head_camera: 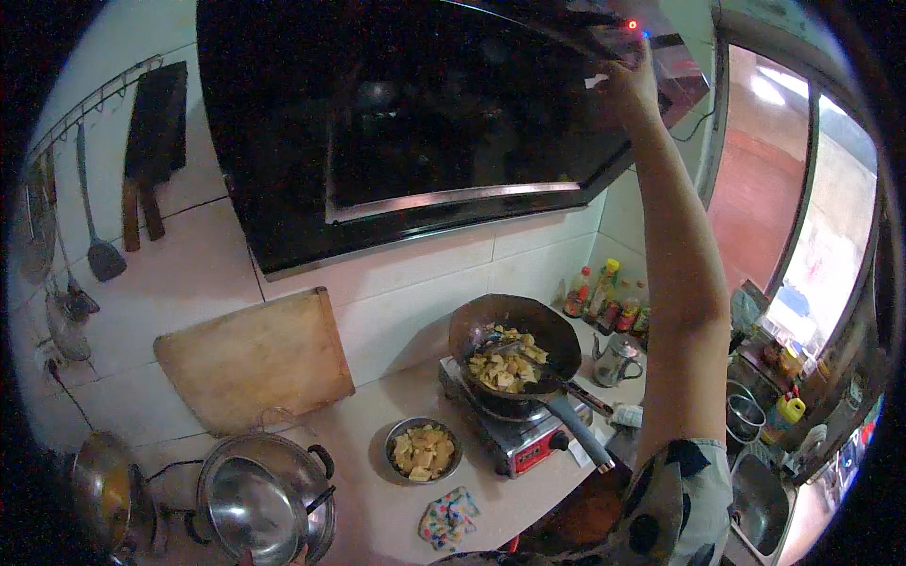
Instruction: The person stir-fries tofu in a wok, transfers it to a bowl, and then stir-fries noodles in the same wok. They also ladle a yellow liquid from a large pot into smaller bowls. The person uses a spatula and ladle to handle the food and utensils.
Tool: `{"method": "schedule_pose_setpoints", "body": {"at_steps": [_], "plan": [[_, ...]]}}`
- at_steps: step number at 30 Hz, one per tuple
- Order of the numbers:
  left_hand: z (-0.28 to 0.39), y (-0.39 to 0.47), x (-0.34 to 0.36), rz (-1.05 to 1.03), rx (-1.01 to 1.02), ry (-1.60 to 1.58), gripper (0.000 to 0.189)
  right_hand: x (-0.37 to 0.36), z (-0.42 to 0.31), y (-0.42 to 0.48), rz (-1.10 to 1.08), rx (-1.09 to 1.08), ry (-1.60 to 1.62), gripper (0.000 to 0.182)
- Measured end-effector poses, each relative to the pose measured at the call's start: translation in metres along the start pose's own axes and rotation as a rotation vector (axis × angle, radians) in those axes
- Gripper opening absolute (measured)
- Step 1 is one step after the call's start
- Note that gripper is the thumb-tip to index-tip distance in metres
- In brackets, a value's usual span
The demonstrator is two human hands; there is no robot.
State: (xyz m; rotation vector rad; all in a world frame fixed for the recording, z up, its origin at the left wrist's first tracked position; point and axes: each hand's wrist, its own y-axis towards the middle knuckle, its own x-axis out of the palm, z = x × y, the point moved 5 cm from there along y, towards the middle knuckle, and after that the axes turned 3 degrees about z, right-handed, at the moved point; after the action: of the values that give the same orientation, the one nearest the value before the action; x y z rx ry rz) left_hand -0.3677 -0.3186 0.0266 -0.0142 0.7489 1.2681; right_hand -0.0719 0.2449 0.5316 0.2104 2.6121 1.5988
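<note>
My right hand [635, 81] is raised to the black range hood [439, 120], one finger reaching its control panel beside a lit red light. It appears to hold nothing. At the bottom edge, only fingertips of my left hand [301, 555] show, on the rim of a shiny metal bowl [255, 513]. That bowl is over a larger handled metal pot [318, 463]. Below the hood, a dark wok [520, 311] sits on a portable gas stove [524, 446]. Pale fried pieces [506, 364] and a spatula [587, 396] are in it.
A small metal bowl [389, 460] of similar pieces and a patterned cloth [449, 520] lie on the counter [509, 502]. A wooden cutting board [255, 361] leans on the wall. Sauce bottles [601, 293] and a metal kettle [616, 361] stand behind; a sink [761, 502] is right.
</note>
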Motion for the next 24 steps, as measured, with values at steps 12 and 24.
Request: {"method": "schedule_pose_setpoints", "body": {"at_steps": [12, 24], "plan": [[-0.013, -0.024, -0.044, 0.041, 0.17, -0.008, 0.039, 0.004, -0.007, -0.038, -0.035, 0.128, 0.052, 0.094], [0.0, -0.034, -0.054, 0.075, 0.219, 0.08, 0.035, 0.006, -0.024, 0.01, -0.085, 0.108, 0.069, 0.078]]}}
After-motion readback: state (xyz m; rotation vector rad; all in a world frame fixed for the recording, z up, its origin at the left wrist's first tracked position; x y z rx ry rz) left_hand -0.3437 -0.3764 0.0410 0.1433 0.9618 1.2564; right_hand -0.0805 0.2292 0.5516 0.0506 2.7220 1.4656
